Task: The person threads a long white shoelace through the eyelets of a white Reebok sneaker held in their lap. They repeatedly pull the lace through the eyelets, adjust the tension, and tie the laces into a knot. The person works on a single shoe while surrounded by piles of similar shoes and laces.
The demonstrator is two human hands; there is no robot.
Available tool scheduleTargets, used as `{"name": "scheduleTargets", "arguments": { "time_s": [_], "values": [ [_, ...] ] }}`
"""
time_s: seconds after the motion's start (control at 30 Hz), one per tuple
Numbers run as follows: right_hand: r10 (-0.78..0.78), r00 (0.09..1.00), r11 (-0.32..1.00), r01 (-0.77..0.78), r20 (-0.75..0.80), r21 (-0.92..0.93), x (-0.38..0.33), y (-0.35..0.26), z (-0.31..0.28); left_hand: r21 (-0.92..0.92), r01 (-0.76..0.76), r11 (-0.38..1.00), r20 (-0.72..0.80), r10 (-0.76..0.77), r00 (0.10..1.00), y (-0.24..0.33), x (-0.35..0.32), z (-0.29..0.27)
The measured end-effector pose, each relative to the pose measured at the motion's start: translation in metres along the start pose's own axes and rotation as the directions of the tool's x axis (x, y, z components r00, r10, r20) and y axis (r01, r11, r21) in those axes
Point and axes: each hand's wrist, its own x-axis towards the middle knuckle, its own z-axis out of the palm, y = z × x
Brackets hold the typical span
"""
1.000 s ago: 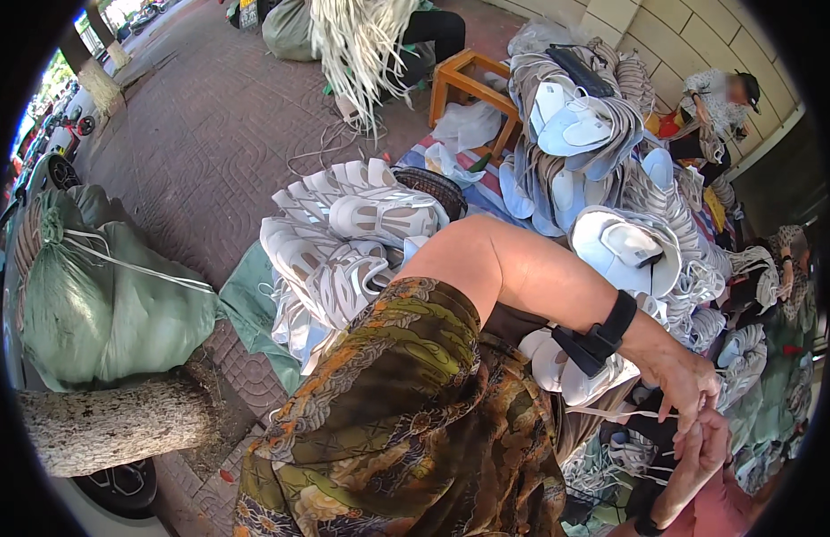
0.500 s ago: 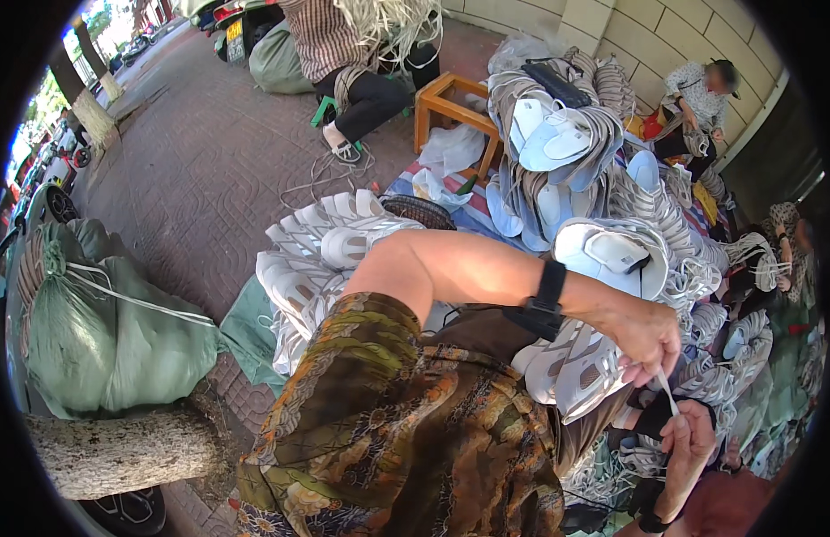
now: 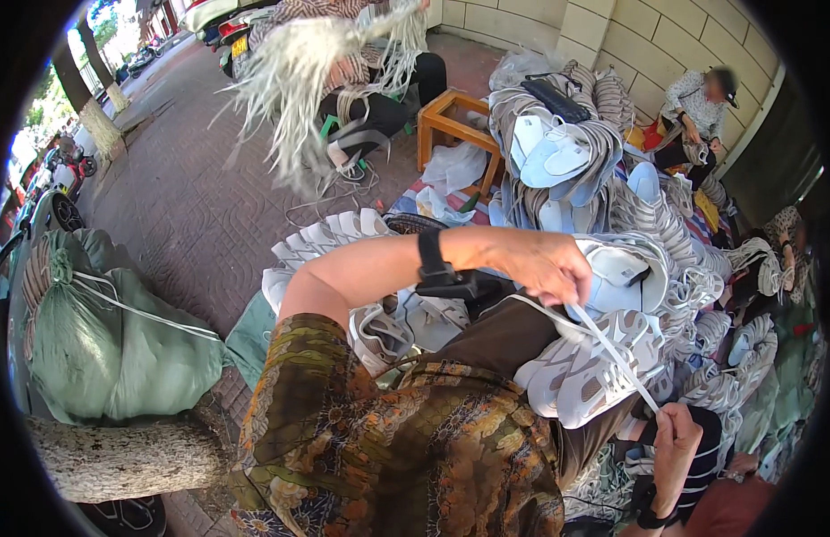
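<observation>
A white shoelace (image 3: 615, 352) is stretched taut between my two hands, slanting across a few grey-and-white sneaker uppers (image 3: 576, 389) lying over my knee. My left hand (image 3: 547, 265), above and left of these uppers, is closed on the upper end of the lace. Down at the lower right, my right hand (image 3: 677, 438) pinches the other end. Whether the lace passes through eyelets is hard to make out. Just beyond my left hand sits a bigger stack of white uppers (image 3: 625, 277) with pale insides. Others, such as a mesh-sided upper (image 3: 379, 336), lie beneath my left forearm.
Tall piles of uppers (image 3: 558, 148) stand on a striped sheet by a wooden stool frame (image 3: 433, 121). Green sacks (image 3: 119, 331) and a tree trunk (image 3: 119, 456) are at left. Ahead, a person holds a bundle of white laces (image 3: 303, 76); another person (image 3: 697, 112) sits by the wall.
My left hand has drawn up and to the left, so a longer stretch of lace shows. My right hand stays near its place. The person ahead has swung the lace bundle leftward and down.
</observation>
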Motion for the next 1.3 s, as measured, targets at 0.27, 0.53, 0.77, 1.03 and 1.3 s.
{"name": "scheduleTargets", "arguments": {
  "time_s": [0.27, 0.53, 0.77, 1.03, 1.3],
  "values": [
    [-0.066, 0.995, 0.987, 0.055, 0.068, 0.152, 0.004, 0.006, 0.017, 0.209, 0.041, 0.977, -0.259, 0.014, 0.966, -0.057, -0.028, -0.015],
    [-0.138, 0.987, 0.990, 0.137, 0.079, 0.023, 0.003, -0.013, 0.021, 0.305, -0.446, 0.841, -0.296, 0.529, 0.796, -0.052, 0.052, 0.076],
    [-0.210, 0.977, 0.974, 0.207, -0.026, -0.095, 0.000, -0.016, 0.025, -0.115, -0.395, 0.911, -0.075, 0.389, 0.918, -0.006, 0.100, 0.129],
    [-0.160, 0.986, 0.985, 0.156, -0.055, -0.068, 0.005, -0.001, 0.040, 0.183, -0.510, 0.840, -0.052, 0.527, 0.848, -0.021, 0.112, 0.119],
    [-0.371, 0.928, 0.927, 0.369, 0.024, 0.063, -0.012, 0.019, 0.071, -0.038, 0.093, 0.995, 0.321, -0.076, 0.944, -0.017, 0.091, 0.109]
  ]
}}
